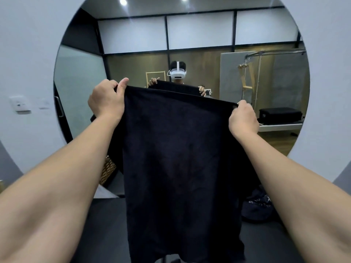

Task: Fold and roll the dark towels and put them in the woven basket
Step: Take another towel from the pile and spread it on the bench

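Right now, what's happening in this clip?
A person stands facing a round mirror and holds a dark towel up by its top edge, the left hand gripping one corner and the right hand the other. The towel hangs open, not yet folded. Part of the woven basket shows low on the left.

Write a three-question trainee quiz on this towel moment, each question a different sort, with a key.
1. True or false: the dark towel lies flat on a table.
2. Which grips the towel's top edge? A) left hand only B) right hand only C) both hands
3. Fill in: the woven basket shows low on the ___ side of the towel.

Key: 1 false, it hangs spread in the air, in front of the round mirror. 2 C. 3 left.
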{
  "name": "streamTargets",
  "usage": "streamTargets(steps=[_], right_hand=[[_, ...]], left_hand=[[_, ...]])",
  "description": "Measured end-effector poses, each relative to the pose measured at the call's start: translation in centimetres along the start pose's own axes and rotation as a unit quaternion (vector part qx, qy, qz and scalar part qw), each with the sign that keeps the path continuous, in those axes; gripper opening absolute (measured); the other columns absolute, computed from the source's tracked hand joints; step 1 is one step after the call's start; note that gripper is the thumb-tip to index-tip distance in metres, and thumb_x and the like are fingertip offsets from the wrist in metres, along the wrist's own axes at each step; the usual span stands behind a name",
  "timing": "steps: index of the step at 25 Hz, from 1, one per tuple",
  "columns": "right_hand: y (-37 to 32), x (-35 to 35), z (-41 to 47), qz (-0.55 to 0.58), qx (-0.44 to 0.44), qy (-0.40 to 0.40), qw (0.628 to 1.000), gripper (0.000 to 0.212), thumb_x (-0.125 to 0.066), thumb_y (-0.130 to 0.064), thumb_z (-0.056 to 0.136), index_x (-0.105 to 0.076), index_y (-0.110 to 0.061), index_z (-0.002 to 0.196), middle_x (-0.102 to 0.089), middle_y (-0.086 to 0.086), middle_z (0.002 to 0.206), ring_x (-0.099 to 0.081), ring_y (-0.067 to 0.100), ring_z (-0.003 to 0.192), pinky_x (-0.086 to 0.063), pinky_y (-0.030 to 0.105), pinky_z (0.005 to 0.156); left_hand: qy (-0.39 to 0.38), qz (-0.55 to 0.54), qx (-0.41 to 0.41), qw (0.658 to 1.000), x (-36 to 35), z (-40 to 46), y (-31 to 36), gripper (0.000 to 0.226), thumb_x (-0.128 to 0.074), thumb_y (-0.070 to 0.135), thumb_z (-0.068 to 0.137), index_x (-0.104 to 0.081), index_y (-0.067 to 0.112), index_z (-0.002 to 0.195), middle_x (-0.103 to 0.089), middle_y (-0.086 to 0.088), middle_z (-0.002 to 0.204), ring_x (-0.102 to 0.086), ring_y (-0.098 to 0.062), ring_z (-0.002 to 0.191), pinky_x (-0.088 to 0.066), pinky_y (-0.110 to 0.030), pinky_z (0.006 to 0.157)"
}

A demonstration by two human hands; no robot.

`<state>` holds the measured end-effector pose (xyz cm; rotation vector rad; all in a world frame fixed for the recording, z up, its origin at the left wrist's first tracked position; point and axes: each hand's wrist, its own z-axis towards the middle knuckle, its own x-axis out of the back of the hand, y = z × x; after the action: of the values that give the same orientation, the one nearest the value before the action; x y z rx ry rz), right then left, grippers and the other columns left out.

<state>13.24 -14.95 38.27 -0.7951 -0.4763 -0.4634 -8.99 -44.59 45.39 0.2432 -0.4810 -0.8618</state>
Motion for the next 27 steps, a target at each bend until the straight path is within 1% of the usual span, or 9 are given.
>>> streamTargets(steps=[3, 6, 9, 11, 14, 16, 20, 23, 27], right_hand=[[0.2, 0.3, 0.0, -0.068, 0.058, -0.030, 0.996, 0.026, -0.049, 0.000, 0.093, -0.052, -0.010, 0.116, -0.059, 0.014, 0.117, -0.055, 0.038, 0.110, -0.048, 0.050, 0.084], [0.8, 0.4, 0.1, -0.038, 0.030, -0.051, 0.998, 0.030, -0.051, 0.001, 0.092, -0.053, -0.010, 0.121, -0.059, 0.014, 0.120, -0.055, 0.037, 0.112, -0.051, 0.051, 0.087], [1.4, 0.5, 0.5, 0.072, -0.056, -0.045, 0.995, 0.020, -0.048, -0.016, 0.102, -0.060, -0.009, 0.116, -0.064, 0.016, 0.117, -0.059, 0.038, 0.105, -0.053, 0.050, 0.086], [1.4, 0.8, 0.8, 0.114, -0.076, -0.026, 0.990, 0.030, -0.044, -0.031, 0.106, -0.062, -0.008, 0.107, -0.066, 0.017, 0.112, -0.060, 0.039, 0.101, -0.051, 0.047, 0.082], [1.4, 1.2, 1.1, 0.123, -0.069, 0.002, 0.990, 0.035, -0.036, -0.037, 0.108, -0.058, -0.010, 0.112, -0.065, 0.016, 0.112, -0.059, 0.039, 0.101, -0.047, 0.045, 0.080], [1.5, 1.4, 1.2, 0.111, -0.033, 0.021, 0.993, 0.037, -0.034, -0.042, 0.108, -0.055, -0.011, 0.104, -0.065, 0.015, 0.104, -0.059, 0.039, 0.092, -0.049, 0.046, 0.075], [2.0, 2.4, 1.4, 0.105, 0.014, 0.058, 0.993, 0.047, -0.037, -0.052, 0.105, -0.051, -0.012, 0.084, -0.064, 0.018, 0.089, -0.052, 0.038, 0.076, -0.042, 0.041, 0.064], [1.9, 2.9, 1.7, 0.067, 0.032, 0.072, 0.995, 0.047, -0.034, -0.052, 0.106, -0.054, -0.011, 0.091, -0.065, 0.018, 0.091, -0.055, 0.039, 0.077, -0.044, 0.042, 0.065], [1.2, 3.5, 2.3, 0.036, 0.044, 0.095, 0.994, 0.043, -0.029, -0.046, 0.108, -0.054, -0.012, 0.101, -0.064, 0.015, 0.097, -0.050, 0.033, 0.077, -0.036, 0.039, 0.065]], left_hand=[[0.000, 0.011, 0.010, 1.000, 0.3, 0.4, 0.0, 0.058, -0.038, 0.069, 0.097, -0.050, 0.019, 0.072, -0.049, -0.001, 0.081, -0.044, -0.031, 0.073, -0.030, -0.038, 0.062], [-0.001, 0.010, 0.016, 1.000, 0.3, 0.4, 0.6, 0.059, -0.038, 0.068, 0.098, -0.047, 0.017, 0.070, -0.050, -0.002, 0.081, -0.044, -0.031, 0.073, -0.028, -0.038, 0.062], [-0.004, 0.004, 0.042, 0.999, 0.4, 0.5, 0.4, 0.065, -0.037, 0.067, 0.099, -0.039, 0.012, 0.065, -0.051, -0.004, 0.081, -0.046, -0.034, 0.073, -0.028, -0.038, 0.062], [-0.006, -0.004, 0.058, 0.998, 0.7, 0.8, 0.0, 0.065, -0.038, 0.066, 0.099, -0.037, 0.012, 0.063, -0.051, -0.006, 0.080, -0.048, -0.036, 0.073, -0.031, -0.040, 0.063], [-0.013, -0.006, 0.080, 0.997, 1.0, 1.0, -0.2, 0.064, -0.038, 0.064, 0.100, -0.034, 0.013, 0.061, -0.051, -0.007, 0.078, -0.045, -0.035, 0.073, -0.040, -0.046, 0.080], [-0.010, -0.017, 0.106, 0.994, 1.2, 1.1, -0.4, 0.064, -0.038, 0.062, 0.101, -0.031, 0.013, 0.060, -0.045, -0.005, 0.070, -0.044, -0.034, 0.070, -0.043, -0.048, 0.085], [-0.007, -0.029, 0.121, 0.992, 1.5, 1.1, -1.2, 0.064, -0.039, 0.063, 0.100, -0.029, 0.014, 0.061, -0.035, -0.001, 0.059, -0.042, -0.033, 0.065, -0.035, -0.043, 0.068], [-0.004, -0.029, 0.118, 0.993, 1.3, 0.8, -1.3, 0.064, -0.039, 0.064, 0.100, -0.029, 0.013, 0.061, -0.035, -0.001, 0.059, -0.042, -0.032, 0.063, -0.029, -0.038, 0.060], [-0.001, -0.029, 0.118, 0.993, 1.1, 0.7, -1.1, 0.065, -0.038, 0.064, 0.100, -0.028, 0.013, 0.061, -0.034, -0.001, 0.057, -0.040, -0.031, 0.061, -0.024, -0.036, 0.051]])
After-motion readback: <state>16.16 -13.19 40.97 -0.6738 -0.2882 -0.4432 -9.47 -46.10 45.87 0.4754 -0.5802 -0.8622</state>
